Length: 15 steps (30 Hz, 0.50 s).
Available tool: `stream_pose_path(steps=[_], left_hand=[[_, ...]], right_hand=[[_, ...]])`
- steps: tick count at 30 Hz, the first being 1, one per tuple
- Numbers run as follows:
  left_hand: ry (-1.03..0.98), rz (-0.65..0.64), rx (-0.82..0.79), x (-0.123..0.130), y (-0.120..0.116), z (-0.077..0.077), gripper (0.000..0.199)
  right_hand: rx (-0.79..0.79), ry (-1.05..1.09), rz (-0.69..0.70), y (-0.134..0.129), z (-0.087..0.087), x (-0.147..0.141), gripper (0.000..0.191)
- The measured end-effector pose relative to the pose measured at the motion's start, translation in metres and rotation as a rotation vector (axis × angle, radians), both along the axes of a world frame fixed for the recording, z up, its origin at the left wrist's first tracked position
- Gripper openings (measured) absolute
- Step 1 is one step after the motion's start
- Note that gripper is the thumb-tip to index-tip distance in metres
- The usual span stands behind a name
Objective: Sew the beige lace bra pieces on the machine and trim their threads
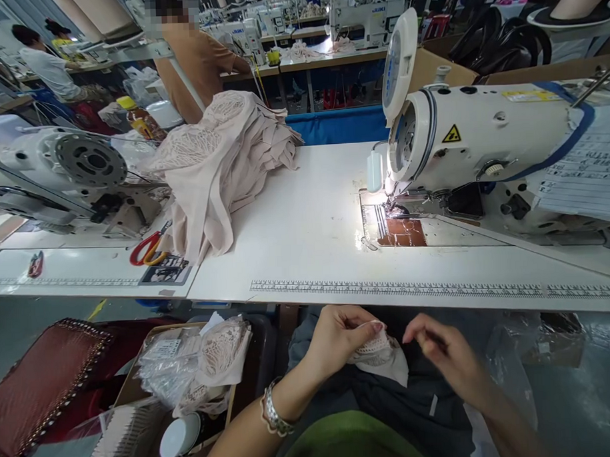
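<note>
small pale lace-trimmed cloth (384, 364), crumpled at top, above the lap (411, 411)

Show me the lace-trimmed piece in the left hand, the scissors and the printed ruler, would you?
Lace-trimmed piece (382, 360): head view, on its pale cloth.
Scissors (139, 245): head view, on the red handle loop.
Printed ruler (437, 288): head view, mid-scale.

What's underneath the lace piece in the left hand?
The person's dark clothing shows below and beside the lace piece, which the left hand pinches. Whatever lies directly beneath it is covered, so I can't tell.
</note>
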State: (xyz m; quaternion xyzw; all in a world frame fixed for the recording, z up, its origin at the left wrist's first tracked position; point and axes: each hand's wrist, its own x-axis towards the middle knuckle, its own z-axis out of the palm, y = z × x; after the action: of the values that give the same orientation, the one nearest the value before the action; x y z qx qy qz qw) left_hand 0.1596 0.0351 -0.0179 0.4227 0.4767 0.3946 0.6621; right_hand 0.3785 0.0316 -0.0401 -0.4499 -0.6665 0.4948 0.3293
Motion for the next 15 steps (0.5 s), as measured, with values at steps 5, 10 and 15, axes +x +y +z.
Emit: stream_pose_path(steps=[5, 10, 15], left_hand=[[-0.057, 0.063, -0.04, -0.001, 0.0, 0.001, 0.049], [-0.075, 0.076, -0.024, 0.001, -0.003, 0.0, 0.045], [0.066, 0.073, 0.194, 0.001, -0.008, 0.005, 0.031]], right_hand=[[-0.035, -0.247, 0.177, -0.009, -0.011, 0.003, 0.02], [0.024, -0.189, 0.177, -0.015, -0.007, -0.009, 0.007], [0.189, -0.117, 0.104, -0.019, -0.002, -0.024, 0.032]])
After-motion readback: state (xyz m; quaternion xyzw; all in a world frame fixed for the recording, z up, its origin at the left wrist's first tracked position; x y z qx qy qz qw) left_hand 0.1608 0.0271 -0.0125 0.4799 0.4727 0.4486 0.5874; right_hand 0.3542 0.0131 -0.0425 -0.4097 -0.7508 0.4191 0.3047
